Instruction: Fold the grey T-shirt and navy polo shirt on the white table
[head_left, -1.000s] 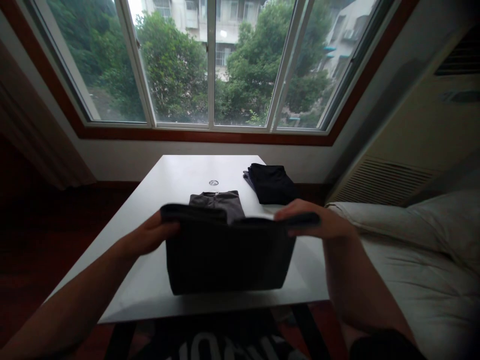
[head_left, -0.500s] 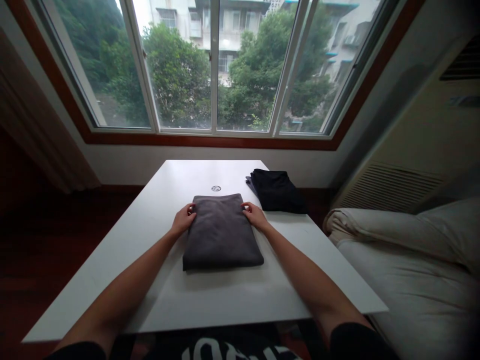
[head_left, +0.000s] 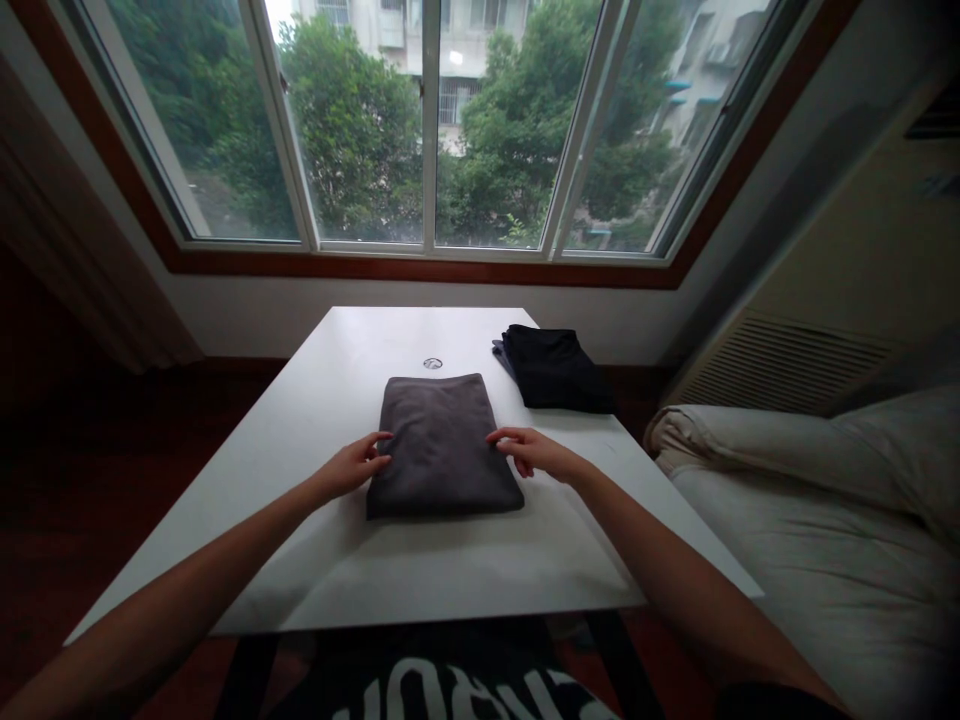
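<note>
A folded dark grey cloth point(head_left: 442, 450) lies flat on the white table point(head_left: 360, 590), near its middle. At the cloth's left edge is my left hand point(head_left: 352, 467), its fingertips touching the side and its fingers apart. My right hand point(head_left: 536, 452) is at the opposite edge, with the index finger stretched onto the cloth and the other fingers loosely bent. Neither hand grips the cloth. Folded black clothing point(head_left: 559, 370) with a bit of grey at its left side rests at the table's back right.
A small round mark point(head_left: 433, 364) shows on the tabletop behind the grey cloth. To the right of the table stands a padded cream seat point(head_left: 795, 500). A wide window point(head_left: 427, 130) is beyond the table, with a curtain point(head_left: 82, 230) at left.
Both hands have moved from the cloth's far corners back along its sides towards me, and their fingers have loosened. The camera view has shifted slightly. The cloth remains folded.
</note>
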